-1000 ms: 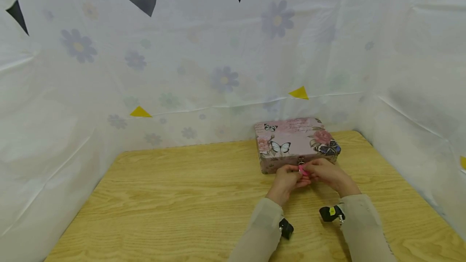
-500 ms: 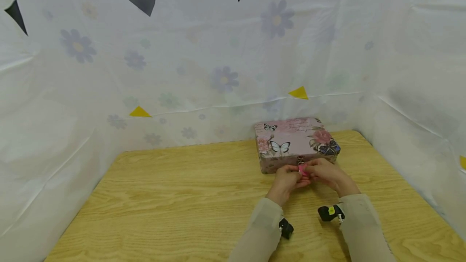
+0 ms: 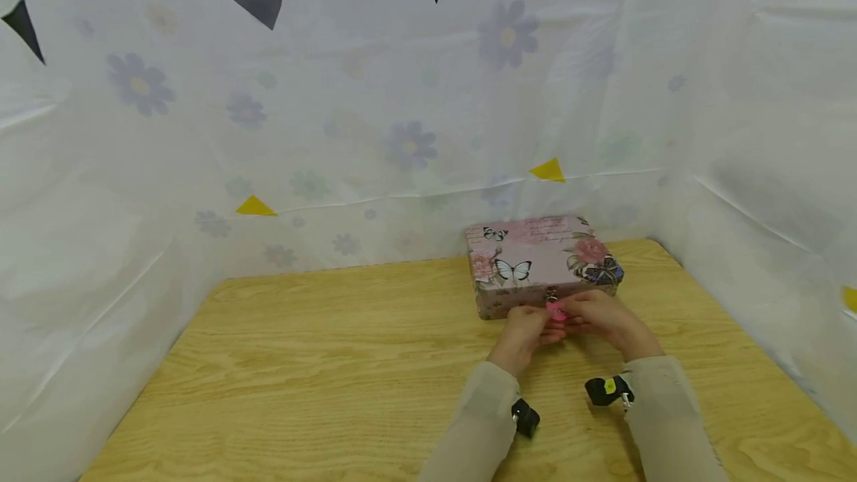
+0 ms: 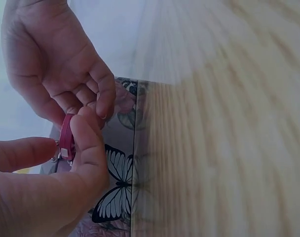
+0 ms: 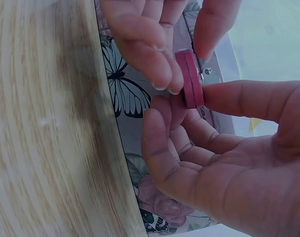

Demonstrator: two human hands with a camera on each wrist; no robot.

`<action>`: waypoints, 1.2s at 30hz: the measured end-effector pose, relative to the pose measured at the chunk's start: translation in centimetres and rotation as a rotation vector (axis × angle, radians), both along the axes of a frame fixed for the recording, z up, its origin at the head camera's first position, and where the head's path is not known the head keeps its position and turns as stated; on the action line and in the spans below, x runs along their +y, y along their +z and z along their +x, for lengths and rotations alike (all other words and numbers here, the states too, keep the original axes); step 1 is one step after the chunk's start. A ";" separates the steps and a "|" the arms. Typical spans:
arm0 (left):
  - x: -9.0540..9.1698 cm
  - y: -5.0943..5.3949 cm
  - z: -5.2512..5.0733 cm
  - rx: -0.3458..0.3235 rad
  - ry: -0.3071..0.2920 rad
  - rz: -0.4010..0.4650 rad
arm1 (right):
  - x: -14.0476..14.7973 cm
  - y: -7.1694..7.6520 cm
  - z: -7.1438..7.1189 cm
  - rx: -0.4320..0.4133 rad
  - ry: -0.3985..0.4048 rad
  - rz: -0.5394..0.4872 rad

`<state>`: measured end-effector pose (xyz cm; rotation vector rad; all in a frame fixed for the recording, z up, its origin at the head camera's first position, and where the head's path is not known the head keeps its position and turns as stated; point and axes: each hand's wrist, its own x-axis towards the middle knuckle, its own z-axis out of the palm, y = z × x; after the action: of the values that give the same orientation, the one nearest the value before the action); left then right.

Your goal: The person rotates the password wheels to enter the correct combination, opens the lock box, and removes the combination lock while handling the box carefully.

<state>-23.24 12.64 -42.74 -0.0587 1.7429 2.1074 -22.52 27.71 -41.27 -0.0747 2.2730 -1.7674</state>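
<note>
A pink box with butterflies and roses [image 3: 535,251] lies closed near the table's back edge, a metal clasp on its front. At that clasp hangs a small pink padlock [image 3: 555,311], seen edge-on as a red-pink disc [image 4: 66,137] in the left wrist view. My right hand [image 3: 605,320] pinches the padlock [image 5: 189,79] between thumb and curled fingers. The left hand [image 3: 524,335] has its fingers curled against the padlock's other side, its thumb by the metal parts. Whether a key is there, I cannot tell.
The wooden table [image 3: 301,363] extends left and forward of the box. A white flowered cloth [image 3: 375,80] hangs behind and at both sides, with black, grey and yellow triangles on it. Black wrist straps show at both sleeves.
The fingers have shifted slightly around the padlock, and more of its pink face shows between the hands. The box stays in place; the head view has moved a little.
</note>
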 end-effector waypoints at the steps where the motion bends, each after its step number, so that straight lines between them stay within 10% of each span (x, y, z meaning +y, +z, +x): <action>1: 0.1 0.0 0.0 -0.002 -0.004 -0.009 | 0.0 0.0 0.0 0.000 0.002 -0.012; 36: 0.4 -0.4 -0.2 0.005 -0.038 -0.070 | -0.1 0.6 0.4 0.004 0.023 -0.025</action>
<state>-23.48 13.00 -43.16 -0.0397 1.8055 2.0214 -22.12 27.58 -40.65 -0.1092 2.2441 -1.7862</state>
